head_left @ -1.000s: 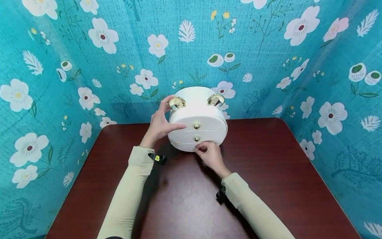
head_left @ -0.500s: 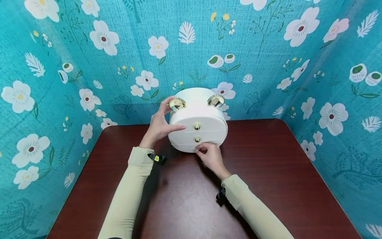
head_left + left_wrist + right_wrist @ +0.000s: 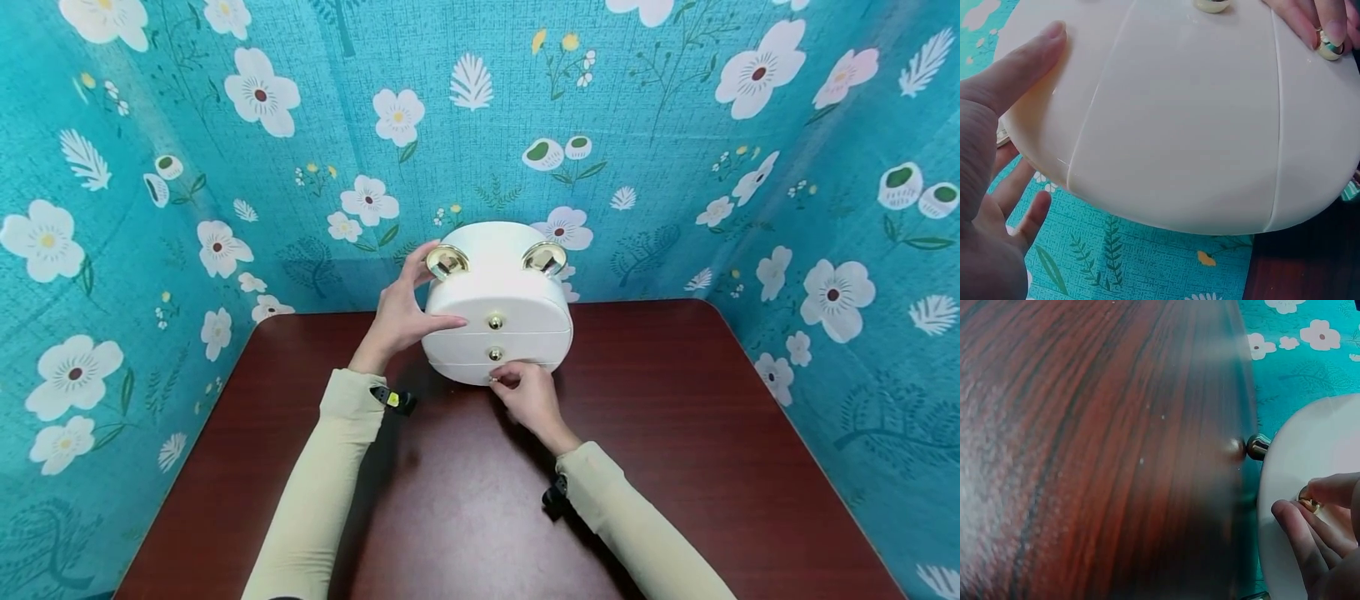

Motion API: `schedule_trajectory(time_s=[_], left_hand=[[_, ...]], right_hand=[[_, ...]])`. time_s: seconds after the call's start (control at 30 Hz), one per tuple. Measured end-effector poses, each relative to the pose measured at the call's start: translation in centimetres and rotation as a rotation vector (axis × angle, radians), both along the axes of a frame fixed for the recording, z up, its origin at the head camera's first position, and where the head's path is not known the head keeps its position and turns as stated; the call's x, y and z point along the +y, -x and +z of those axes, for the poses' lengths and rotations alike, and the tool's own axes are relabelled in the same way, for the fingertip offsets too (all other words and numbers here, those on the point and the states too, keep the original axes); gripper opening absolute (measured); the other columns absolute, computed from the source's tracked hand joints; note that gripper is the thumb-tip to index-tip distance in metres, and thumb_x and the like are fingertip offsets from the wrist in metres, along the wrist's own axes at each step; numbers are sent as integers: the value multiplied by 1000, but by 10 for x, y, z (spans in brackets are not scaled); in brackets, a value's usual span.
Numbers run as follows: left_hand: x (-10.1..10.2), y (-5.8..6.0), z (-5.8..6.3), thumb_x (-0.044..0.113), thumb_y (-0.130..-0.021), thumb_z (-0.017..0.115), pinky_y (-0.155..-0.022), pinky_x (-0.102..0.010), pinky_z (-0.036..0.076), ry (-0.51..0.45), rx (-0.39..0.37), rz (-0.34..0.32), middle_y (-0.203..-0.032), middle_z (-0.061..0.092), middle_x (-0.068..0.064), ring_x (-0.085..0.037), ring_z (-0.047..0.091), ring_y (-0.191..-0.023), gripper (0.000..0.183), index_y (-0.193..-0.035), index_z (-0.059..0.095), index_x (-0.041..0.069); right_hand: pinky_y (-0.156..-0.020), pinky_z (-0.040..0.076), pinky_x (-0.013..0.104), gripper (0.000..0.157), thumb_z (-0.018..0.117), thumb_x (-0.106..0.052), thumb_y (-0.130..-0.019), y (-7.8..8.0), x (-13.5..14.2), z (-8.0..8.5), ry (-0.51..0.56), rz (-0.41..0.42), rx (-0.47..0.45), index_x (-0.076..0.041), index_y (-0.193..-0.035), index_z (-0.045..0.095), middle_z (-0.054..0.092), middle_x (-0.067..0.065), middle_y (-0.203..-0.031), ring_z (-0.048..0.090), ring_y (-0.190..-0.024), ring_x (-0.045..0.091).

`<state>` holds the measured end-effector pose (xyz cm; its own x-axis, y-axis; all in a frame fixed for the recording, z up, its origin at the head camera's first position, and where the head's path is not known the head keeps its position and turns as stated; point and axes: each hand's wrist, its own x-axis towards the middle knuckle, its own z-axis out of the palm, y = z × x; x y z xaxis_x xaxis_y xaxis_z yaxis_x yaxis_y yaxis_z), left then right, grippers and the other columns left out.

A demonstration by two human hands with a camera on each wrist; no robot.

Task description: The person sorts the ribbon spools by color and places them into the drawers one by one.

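A white rounded drawer box (image 3: 498, 292) stands upright at the back of the table, with two gold bell-like ears on top. Three drawer fronts show on its face, all flush. My left hand (image 3: 399, 315) holds the box's left side, thumb on the top drawer front and the other fingers round behind. In the left wrist view the left thumb (image 3: 1032, 59) lies on the white face. At the lowest drawer my right hand (image 3: 534, 402) pinches a small gold knob (image 3: 1309, 503) between thumb and fingers. Above it sit the middle knob (image 3: 495, 354) and the top knob (image 3: 495, 322).
The dark red wooden table (image 3: 675, 417) stretches in front of the box and to both sides. A blue flowered cloth (image 3: 315, 150) hangs close behind the box and along the table's left and right sides.
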<state>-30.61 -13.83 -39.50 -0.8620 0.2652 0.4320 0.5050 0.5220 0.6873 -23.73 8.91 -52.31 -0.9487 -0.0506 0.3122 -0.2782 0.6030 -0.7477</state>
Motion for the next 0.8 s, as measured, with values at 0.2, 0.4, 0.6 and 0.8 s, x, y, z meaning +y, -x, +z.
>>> schedule_trajectory(time_s=[0.2,0.4,0.6,0.8], left_hand=[[2,-1,-3,54,-57,87,-99,-59,38,-15,-21,18,-138,53,5,-13,48,-129,115,-147,16,52],[3,-4,-4,51,-60,87,-101,-55,40,-48,-47,-5,-141,49,3,-16,46,-131,115,-148,12,52],[4,-5,-3,49,-62,87,-98,-51,44,-64,-46,-17,-141,49,2,-17,47,-129,114,-148,13,52],[5,-6,-3,49,-61,87,-98,-50,45,-64,-43,-11,-141,50,0,-19,48,-129,113,-147,13,53]], right_hand=[[-65,53,24,11,78,-14,-77,0,1,0,-10,13,0,-20,-87,76,73,-11,-79,65,-67,0],[-65,54,24,11,79,-14,-78,-1,2,1,-15,24,10,-18,-88,76,72,-11,-79,65,-67,1],[-66,54,24,11,78,-14,-78,-1,2,2,-19,33,4,-17,-89,76,72,-11,-79,66,-68,2],[-67,56,28,11,78,-13,-78,-1,3,3,-21,42,-5,-17,-88,76,73,-8,-80,66,-69,4]])
